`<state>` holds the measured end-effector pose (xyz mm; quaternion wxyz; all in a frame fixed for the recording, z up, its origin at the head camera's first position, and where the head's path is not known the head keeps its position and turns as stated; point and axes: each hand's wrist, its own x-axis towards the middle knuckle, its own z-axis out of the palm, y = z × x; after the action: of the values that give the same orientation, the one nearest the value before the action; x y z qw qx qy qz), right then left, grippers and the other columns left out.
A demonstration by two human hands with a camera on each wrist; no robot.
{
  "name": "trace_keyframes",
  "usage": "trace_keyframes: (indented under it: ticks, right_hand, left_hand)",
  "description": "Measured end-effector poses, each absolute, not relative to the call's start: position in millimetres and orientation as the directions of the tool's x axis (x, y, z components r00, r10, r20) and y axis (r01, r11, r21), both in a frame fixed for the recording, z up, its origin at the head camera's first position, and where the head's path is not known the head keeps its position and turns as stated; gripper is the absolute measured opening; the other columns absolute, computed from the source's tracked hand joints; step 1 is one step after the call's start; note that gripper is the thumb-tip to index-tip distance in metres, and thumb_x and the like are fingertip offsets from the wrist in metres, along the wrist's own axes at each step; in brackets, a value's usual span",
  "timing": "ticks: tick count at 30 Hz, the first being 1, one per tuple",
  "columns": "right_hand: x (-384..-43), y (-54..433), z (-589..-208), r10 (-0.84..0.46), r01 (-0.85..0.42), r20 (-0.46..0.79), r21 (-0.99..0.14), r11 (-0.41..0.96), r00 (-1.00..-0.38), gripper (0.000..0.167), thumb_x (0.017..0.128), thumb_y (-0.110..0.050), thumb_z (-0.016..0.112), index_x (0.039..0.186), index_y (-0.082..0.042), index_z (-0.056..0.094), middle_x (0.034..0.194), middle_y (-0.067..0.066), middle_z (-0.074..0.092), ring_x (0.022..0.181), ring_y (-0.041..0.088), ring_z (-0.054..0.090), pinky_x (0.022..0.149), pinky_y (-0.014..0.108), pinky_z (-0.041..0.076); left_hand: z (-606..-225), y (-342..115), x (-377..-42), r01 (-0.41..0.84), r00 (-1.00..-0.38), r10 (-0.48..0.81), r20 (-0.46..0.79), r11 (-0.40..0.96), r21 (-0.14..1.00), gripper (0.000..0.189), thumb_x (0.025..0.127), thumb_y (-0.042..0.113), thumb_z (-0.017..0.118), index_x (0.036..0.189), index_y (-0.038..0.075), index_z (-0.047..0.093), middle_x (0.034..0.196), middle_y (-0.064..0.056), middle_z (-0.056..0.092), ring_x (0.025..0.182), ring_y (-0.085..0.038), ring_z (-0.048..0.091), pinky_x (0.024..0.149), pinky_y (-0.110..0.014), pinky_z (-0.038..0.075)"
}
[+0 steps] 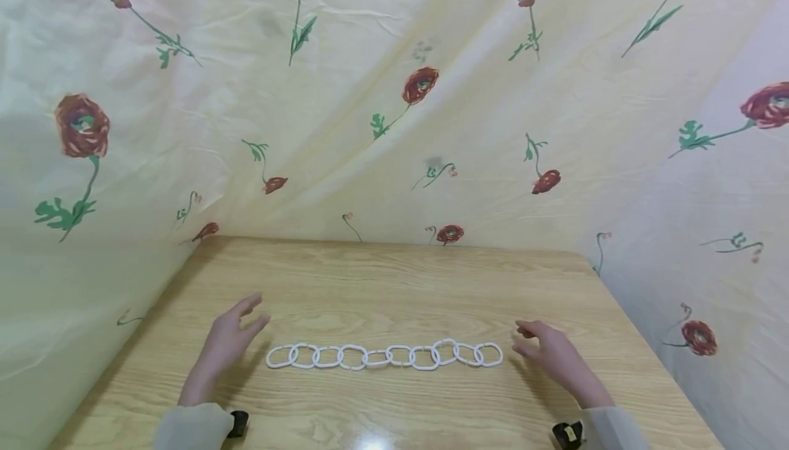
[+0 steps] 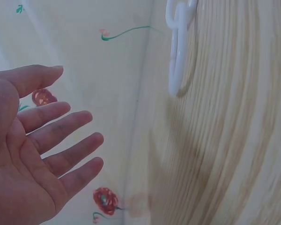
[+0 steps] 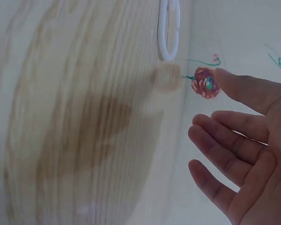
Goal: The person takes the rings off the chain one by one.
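Note:
A chain of white plastic links (image 1: 352,357) lies stretched from left to right across the wooden table. Past its left end, my left hand (image 1: 229,337) hovers with fingers extended and nothing in it. My right hand (image 1: 550,353) is just beyond the other end, fingers slightly bent and apart from the chain. In the left wrist view the end link (image 2: 178,61) stands clear of the spread fingers (image 2: 68,131). The right wrist view shows the opposite end link (image 3: 168,33) above and left of the relaxed fingers (image 3: 225,145).
The wood-grain table (image 1: 382,285) reaches back to a cream cloth (image 1: 345,94) printed with red flowers, which hangs behind it and along both sides. Dark wrist straps (image 1: 238,424) show at both cuffs. A light glare sits at the table's front.

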<state>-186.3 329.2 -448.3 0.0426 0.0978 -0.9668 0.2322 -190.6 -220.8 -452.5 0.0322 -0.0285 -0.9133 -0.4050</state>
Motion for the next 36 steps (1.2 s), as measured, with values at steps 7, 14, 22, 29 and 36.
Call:
trace_keyframes:
  ticks: [7,14,22,29,36]
  right_hand:
    - [-193,320,-452,-0.172,-0.168,0.031,-0.438,0.883,-0.985,0.033,0.084,-0.012,0.073,0.109,0.008,0.066,0.09,0.008,0.071,0.082,0.019,0.065,0.073,0.036,0.056]
    - [-196,311,-456,-0.152,-0.135,-0.011,-0.397,0.908,-0.988,0.023,0.082,-0.011,0.074,0.098,0.004,0.069,0.081,0.003,0.068,0.074,0.012,0.061,0.065,0.029,0.054]
    - [-198,306,-460,-0.141,-0.128,-0.008,-0.384,0.915,-0.99,0.009,0.082,-0.01,0.073,0.085,-0.003,0.069,0.073,-0.001,0.064,0.066,0.009,0.053,0.057,0.021,0.045]
    - [-197,302,-462,-0.093,-0.078,-0.021,-0.385,0.92,-0.995,0.007,0.081,-0.009,0.073,0.08,-0.005,0.067,0.069,-0.001,0.061,0.065,0.011,0.051,0.057,0.023,0.043]
    - [-198,292,-460,-0.106,-0.094,-0.01,-0.383,0.919,-0.994,0.011,0.08,-0.009,0.074,0.076,-0.005,0.065,0.067,-0.001,0.059,0.063,0.011,0.049,0.057,0.024,0.043]
  left_hand:
    - [-455,-215,-192,0.105,-0.993,0.024,0.114,0.609,0.786,0.055,0.1,0.028,0.054,0.144,-0.002,0.039,0.147,-0.025,0.042,0.133,-0.045,0.042,0.11,-0.059,0.037]
    - [-453,-205,-191,0.102,-0.994,0.019,0.111,0.579,0.809,0.051,0.099,0.024,0.055,0.141,-0.002,0.043,0.145,-0.025,0.045,0.131,-0.044,0.045,0.109,-0.057,0.039]
    - [-455,-193,-195,0.165,-0.985,0.059,0.16,0.548,0.82,0.048,0.098,0.021,0.058,0.136,-0.005,0.048,0.14,-0.025,0.05,0.127,-0.043,0.049,0.107,-0.056,0.042]
    - [-456,-182,-201,0.166,-0.986,0.088,0.14,0.524,0.835,0.048,0.098,0.023,0.058,0.136,-0.004,0.048,0.141,-0.024,0.05,0.128,-0.042,0.049,0.108,-0.055,0.04]
    - [-459,-170,-202,0.129,-0.99,0.11,0.085,0.503,0.855,0.048,0.098,0.021,0.058,0.138,-0.002,0.047,0.142,-0.022,0.05,0.13,-0.041,0.047,0.11,-0.056,0.038]
